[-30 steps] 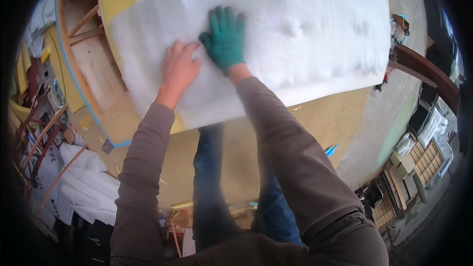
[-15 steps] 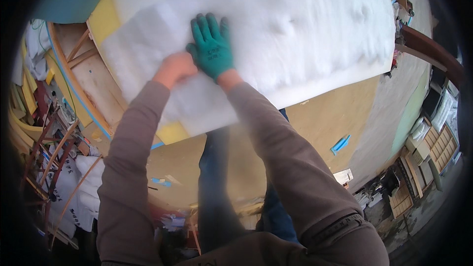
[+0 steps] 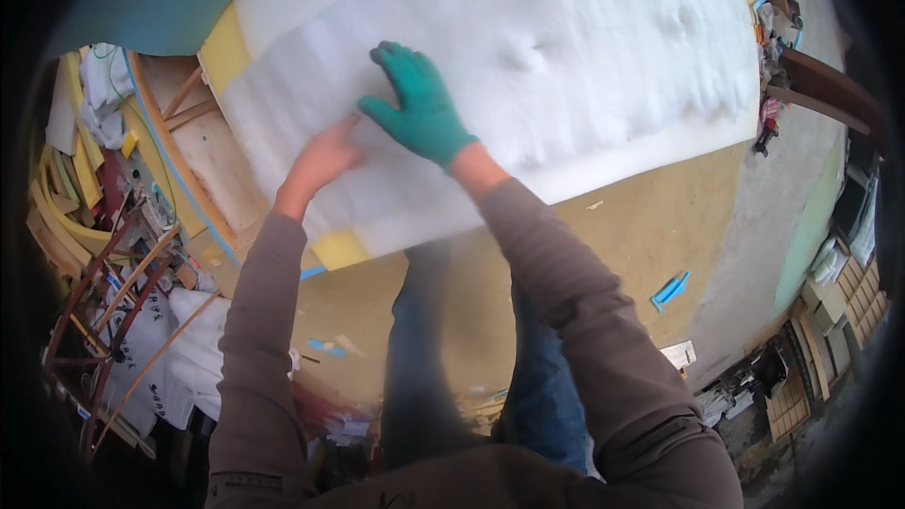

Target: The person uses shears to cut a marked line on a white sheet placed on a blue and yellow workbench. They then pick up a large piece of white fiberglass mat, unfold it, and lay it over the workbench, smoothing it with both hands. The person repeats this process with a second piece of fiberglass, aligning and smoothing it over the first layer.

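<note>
Tan floor (image 3: 622,226): showing beneath | fluffy white wadding sheet (image 3: 584,57): lying across yellow foam slab (image 3: 339,250) | bare left hand (image 3: 325,158): blurring over sheet, grip unclear | green-gloved right hand (image 3: 415,108): extending fingers just beside it, gripping nothing visible | risk: uneven dragging possibly rucking sheet

Soft light brightens the white padding (image 3: 613,66); lower centre seems hazy.

white padding (image 3: 537,94), green glove (image 3: 420,111)
</note>
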A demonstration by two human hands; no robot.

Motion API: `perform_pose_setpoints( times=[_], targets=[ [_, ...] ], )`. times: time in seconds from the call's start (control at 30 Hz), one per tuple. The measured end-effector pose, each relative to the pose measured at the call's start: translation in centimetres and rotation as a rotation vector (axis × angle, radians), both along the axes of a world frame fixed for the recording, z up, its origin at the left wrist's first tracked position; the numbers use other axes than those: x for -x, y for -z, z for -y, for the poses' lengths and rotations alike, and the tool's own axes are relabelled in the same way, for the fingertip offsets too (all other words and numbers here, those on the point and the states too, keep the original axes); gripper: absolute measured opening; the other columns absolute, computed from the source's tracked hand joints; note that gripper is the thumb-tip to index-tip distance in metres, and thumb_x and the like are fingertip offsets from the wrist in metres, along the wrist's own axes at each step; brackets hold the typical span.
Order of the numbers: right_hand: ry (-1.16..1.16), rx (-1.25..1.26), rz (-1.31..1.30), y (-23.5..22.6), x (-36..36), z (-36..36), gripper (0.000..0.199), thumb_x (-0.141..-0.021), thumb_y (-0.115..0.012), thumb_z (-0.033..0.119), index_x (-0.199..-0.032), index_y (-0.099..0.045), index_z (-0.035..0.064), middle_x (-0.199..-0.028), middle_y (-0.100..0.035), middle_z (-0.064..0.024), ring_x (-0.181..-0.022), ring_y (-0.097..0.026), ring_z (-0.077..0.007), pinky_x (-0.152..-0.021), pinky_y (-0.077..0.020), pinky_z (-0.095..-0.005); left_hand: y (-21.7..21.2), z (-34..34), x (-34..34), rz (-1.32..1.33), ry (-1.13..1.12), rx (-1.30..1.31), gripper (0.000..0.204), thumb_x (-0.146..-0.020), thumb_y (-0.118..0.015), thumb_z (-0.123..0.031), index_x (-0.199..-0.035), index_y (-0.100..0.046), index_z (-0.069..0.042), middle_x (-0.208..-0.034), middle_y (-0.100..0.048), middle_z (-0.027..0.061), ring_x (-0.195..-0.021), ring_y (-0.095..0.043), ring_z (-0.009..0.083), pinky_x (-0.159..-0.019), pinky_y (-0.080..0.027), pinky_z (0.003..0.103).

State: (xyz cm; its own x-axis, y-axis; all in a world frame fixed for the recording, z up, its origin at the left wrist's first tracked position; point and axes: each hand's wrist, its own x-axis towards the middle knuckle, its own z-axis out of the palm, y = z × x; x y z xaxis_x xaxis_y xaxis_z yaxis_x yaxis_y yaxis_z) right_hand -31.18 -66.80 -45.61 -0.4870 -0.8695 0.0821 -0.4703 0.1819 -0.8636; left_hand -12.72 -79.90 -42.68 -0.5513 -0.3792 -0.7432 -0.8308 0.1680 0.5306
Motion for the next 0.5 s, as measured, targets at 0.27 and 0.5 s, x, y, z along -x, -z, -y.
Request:
perform_pose_setpoints(
  times=[0.27, 0.5],
  targets=[
    [0.401, -0.213, -0.207, -0.8, 16.3, -12.0, 0.024, -0.09, -0.079, 0.023, -0.108, -0.076, 0.0071, -0.148, -0.059, -0.0193, -0.133, -0.056, -0.0387, -0.115, -0.0397, -0.0511, -4.7, -5.3, 10.9, -0.242, -0.018, 0.286, 0.02, -0.102, -0.066, -0.02, -0.112, -0.073, -0.004, -0.089, -0.076, 0.0108, -0.078, -0.071, 0.0184, -0.073, -0.057, 0.036],
    [0.129, -0.417, -0.368, 2.2, 17.7, -10.5, 0.036, -0.087, -0.078, 0.044, -0.107, -0.081, 0.0142, -0.162, -0.046, -0.0207, -0.151, -0.034, -0.0409, -0.124, -0.0207, -0.0634, 2.6, -11.1, 23.3, -0.416, -0.259, 0.192, 0.021, -0.101, -0.066, -0.019, -0.118, -0.068, -0.008, -0.112, -0.076, 0.0132, -0.107, -0.073, 0.0306, -0.093, -0.057, 0.04]
  ],
)
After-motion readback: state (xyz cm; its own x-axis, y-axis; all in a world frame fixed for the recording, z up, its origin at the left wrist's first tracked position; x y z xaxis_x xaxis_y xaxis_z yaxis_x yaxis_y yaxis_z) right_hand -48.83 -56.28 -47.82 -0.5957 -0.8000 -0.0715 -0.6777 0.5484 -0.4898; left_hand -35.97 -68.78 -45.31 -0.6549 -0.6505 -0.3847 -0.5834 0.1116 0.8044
